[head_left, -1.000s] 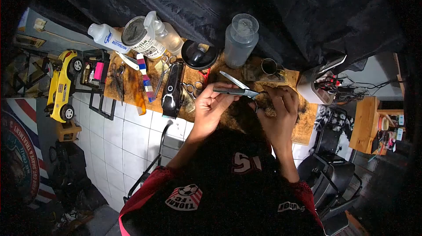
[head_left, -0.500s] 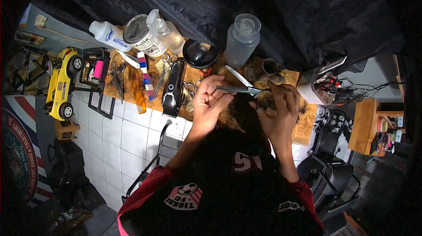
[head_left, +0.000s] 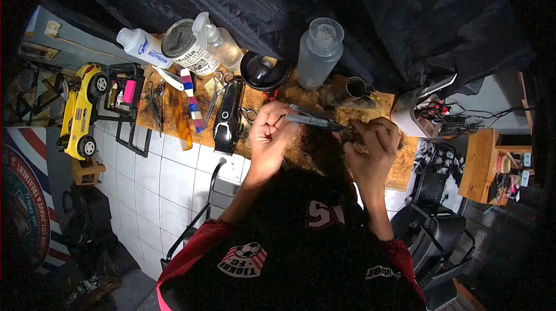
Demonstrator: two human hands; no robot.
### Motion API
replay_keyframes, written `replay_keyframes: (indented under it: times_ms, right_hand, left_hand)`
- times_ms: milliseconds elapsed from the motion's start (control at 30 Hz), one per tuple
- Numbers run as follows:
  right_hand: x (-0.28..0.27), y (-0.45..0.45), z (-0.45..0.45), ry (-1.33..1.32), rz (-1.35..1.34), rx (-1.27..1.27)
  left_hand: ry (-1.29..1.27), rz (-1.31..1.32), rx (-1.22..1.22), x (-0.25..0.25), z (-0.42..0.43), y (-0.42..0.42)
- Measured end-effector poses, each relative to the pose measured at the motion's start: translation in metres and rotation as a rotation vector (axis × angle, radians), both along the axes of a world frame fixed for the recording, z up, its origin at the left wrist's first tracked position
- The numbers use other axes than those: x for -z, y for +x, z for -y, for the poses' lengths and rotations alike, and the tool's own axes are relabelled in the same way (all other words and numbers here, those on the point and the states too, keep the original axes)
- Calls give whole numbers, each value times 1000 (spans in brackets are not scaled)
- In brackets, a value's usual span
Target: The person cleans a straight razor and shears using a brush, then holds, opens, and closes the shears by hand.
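A pair of thinning scissors point(head_left: 308, 119), one blade toothed like a comb, lies roughly level between my two hands above the wooden table. My right hand point(head_left: 375, 150) is closed around the handle end, which its fingers mostly hide. At the other end, my left hand point(head_left: 271, 134) has its fingers curled and pressed together at the blade tips. The two blades are slightly apart. Just left of my left hand, a black hair clipper point(head_left: 228, 117) lies on the table, with another pair of scissors point(head_left: 249, 115) partly hidden beside it.
On the stained wooden table point(head_left: 399, 163) stand a clear plastic bottle point(head_left: 319, 59), a spray bottle point(head_left: 225, 50), a white tub point(head_left: 194, 59) and a neutralizer bottle point(head_left: 142, 46). A holder with tools point(head_left: 418, 117) is at right. Dark cloth point(head_left: 370, 15) hangs behind.
The scissor blades have swung closer together. My left fingers have curled in at the tips, and my right hand has shifted slightly right and down.
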State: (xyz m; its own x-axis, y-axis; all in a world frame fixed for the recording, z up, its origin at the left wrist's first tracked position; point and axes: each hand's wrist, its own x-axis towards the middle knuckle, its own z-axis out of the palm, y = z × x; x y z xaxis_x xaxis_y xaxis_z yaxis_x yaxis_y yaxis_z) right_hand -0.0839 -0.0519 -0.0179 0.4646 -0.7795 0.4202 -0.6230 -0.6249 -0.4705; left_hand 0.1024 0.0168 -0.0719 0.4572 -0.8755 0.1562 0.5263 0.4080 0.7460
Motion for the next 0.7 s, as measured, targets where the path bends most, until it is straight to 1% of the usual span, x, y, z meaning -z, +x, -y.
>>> replay_keyframes:
  times_ms: [67,200,333,433,500,600,700]
  right_hand:
    - [-9,10,0,-20,-5,57]
    - [-2,10,0,-8,8,63]
    - [0,10,0,-14,6,52]
    - [1,10,0,-15,10,51]
    - [2,9,0,-14,10,52]
    - [4,8,0,15,16,55]
    - [4,8,0,0,21,49]
  left_hand:
    - [18,-1,-22,-6,-1,-2]
    - [21,0,-56,-11,0,-2]
    - [-21,4,-30,0,-1,1]
    - [-9,-6,-32,1,-2,1]
    - [44,10,-49,-2,-2,0]
    - [57,1,-92,-9,1,-3]
    - [38,-30,-88,-5,0,-3]
